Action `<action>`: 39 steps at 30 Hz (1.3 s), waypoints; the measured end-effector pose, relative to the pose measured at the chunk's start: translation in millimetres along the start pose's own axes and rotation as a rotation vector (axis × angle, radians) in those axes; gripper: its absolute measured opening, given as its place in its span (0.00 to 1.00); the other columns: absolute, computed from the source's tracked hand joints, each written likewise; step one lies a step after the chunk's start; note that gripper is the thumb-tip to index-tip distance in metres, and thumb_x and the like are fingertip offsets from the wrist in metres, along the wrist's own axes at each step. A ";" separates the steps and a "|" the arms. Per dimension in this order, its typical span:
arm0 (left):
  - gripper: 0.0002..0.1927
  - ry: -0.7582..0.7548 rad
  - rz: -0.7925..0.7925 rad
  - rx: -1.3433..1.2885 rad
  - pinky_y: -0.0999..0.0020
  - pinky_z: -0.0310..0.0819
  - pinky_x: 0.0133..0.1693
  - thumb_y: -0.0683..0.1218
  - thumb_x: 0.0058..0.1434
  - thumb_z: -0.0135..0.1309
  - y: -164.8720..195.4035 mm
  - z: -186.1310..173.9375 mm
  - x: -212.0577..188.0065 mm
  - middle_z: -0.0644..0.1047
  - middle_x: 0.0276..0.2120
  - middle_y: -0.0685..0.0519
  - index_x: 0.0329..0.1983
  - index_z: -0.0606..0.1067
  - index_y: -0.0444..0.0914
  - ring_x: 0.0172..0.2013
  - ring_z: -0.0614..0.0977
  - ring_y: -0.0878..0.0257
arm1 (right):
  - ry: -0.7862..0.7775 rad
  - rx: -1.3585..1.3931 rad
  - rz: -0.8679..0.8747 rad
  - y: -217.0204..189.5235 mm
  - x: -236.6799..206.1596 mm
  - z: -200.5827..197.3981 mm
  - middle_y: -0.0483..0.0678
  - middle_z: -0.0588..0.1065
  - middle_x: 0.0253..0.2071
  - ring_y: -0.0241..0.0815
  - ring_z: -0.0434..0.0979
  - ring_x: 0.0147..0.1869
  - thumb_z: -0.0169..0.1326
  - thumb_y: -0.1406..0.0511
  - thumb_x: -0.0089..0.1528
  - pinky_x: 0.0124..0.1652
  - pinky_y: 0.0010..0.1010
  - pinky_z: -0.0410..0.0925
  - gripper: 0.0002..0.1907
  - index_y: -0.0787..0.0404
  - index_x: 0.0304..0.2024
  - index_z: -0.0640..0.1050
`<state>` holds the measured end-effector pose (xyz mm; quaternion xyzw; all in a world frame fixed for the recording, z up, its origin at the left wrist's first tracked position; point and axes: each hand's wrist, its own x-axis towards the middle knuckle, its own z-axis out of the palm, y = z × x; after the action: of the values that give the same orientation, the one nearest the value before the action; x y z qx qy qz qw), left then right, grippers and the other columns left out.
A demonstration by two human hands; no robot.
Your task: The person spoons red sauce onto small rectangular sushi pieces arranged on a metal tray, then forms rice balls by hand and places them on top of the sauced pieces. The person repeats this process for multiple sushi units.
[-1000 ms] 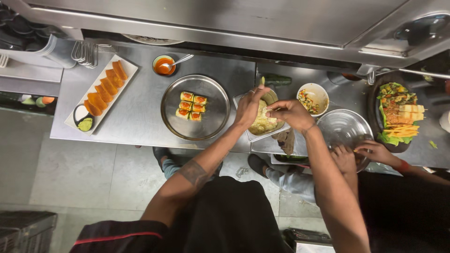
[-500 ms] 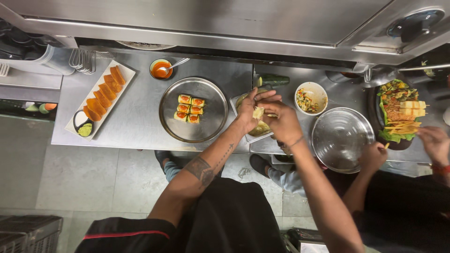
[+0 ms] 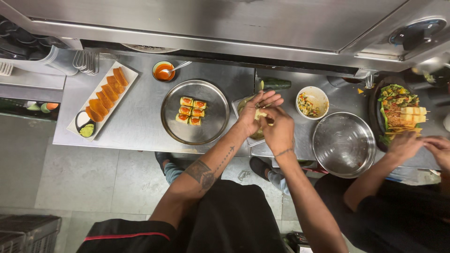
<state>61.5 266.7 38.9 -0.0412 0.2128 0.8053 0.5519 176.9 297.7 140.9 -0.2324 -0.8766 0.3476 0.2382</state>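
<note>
Both hands, left hand [image 3: 253, 117] and right hand [image 3: 280, 131], clasp pale food [image 3: 259, 114] over a steel counter [image 3: 136, 122] above grey floor tiles [image 3: 84, 178].

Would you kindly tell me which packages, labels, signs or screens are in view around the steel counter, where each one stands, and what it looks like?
None: no package, label, sign or screen shows. The steel counter bears only open dishes of food, and both hands work over a small tray.
</note>
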 end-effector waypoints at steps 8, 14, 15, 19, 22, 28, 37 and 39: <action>0.32 -0.017 0.081 -0.045 0.54 0.70 0.65 0.62 0.69 0.49 17.4 -6.6 -7.0 0.74 0.63 0.41 0.61 0.71 0.30 0.64 0.74 0.48 | -0.018 0.082 0.072 6.8 -9.0 -23.5 0.53 0.80 0.47 0.46 0.84 0.45 0.62 0.73 0.57 0.42 0.32 0.78 0.13 0.62 0.45 0.83; 0.36 -0.133 0.038 -0.085 0.54 0.64 0.70 0.65 0.73 0.40 27.6 1.4 -13.7 0.70 0.67 0.40 0.64 0.69 0.29 0.69 0.70 0.49 | 0.016 0.034 0.003 -8.4 -5.0 -22.0 0.53 0.80 0.48 0.49 0.83 0.46 0.64 0.72 0.56 0.44 0.33 0.77 0.14 0.61 0.46 0.83; 0.37 -0.142 0.027 -0.045 0.56 0.62 0.69 0.66 0.73 0.37 26.9 3.7 -15.3 0.69 0.68 0.42 0.66 0.69 0.30 0.70 0.69 0.51 | 0.022 0.022 -0.013 -11.8 -2.0 -18.9 0.53 0.80 0.48 0.50 0.83 0.46 0.65 0.71 0.56 0.44 0.35 0.76 0.15 0.61 0.46 0.84; 0.40 -0.201 0.001 -0.017 0.55 0.59 0.70 0.68 0.75 0.27 22.8 13.3 -18.2 0.69 0.70 0.45 0.68 0.68 0.32 0.71 0.67 0.52 | 0.078 -0.100 -0.216 -18.6 9.2 1.9 0.56 0.79 0.50 0.59 0.79 0.51 0.64 0.72 0.51 0.50 0.43 0.72 0.22 0.64 0.49 0.83; 0.41 -0.178 -0.008 -0.065 0.52 0.62 0.68 0.68 0.75 0.27 19.6 15.2 -17.7 0.70 0.68 0.43 0.67 0.69 0.31 0.68 0.69 0.50 | 0.085 -0.141 -0.149 -12.2 11.6 21.2 0.56 0.79 0.48 0.58 0.79 0.50 0.61 0.73 0.53 0.49 0.42 0.72 0.19 0.63 0.48 0.83; 0.44 -0.040 -0.006 -0.005 0.50 0.67 0.64 0.68 0.75 0.24 6.0 11.7 -14.2 0.72 0.62 0.36 0.63 0.70 0.26 0.60 0.74 0.46 | -0.004 -0.254 0.044 1.0 -1.0 38.5 0.52 0.81 0.43 0.54 0.81 0.45 0.58 0.70 0.59 0.46 0.42 0.73 0.08 0.58 0.40 0.85; 0.44 -0.121 0.071 -0.045 0.53 0.61 0.70 0.68 0.74 0.19 1.8 4.2 -0.8 0.67 0.68 0.38 0.66 0.66 0.27 0.68 0.69 0.47 | -0.064 -0.385 -0.183 -18.5 -43.2 24.0 0.58 0.62 0.74 0.60 0.64 0.75 0.53 0.73 0.55 0.65 0.51 0.62 0.39 0.65 0.70 0.62; 0.45 -0.130 0.098 0.022 0.54 0.60 0.71 0.68 0.74 0.21 -5.1 1.1 -5.6 0.66 0.69 0.38 0.68 0.64 0.26 0.70 0.67 0.47 | -0.134 -0.484 -0.089 -19.7 -44.4 26.4 0.52 0.60 0.76 0.52 0.60 0.79 0.55 0.73 0.55 0.71 0.53 0.57 0.39 0.64 0.70 0.64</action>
<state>68.4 263.8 40.1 0.0277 0.1871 0.8298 0.5250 191.4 246.3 126.7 -0.2203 -0.9575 0.1313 0.1318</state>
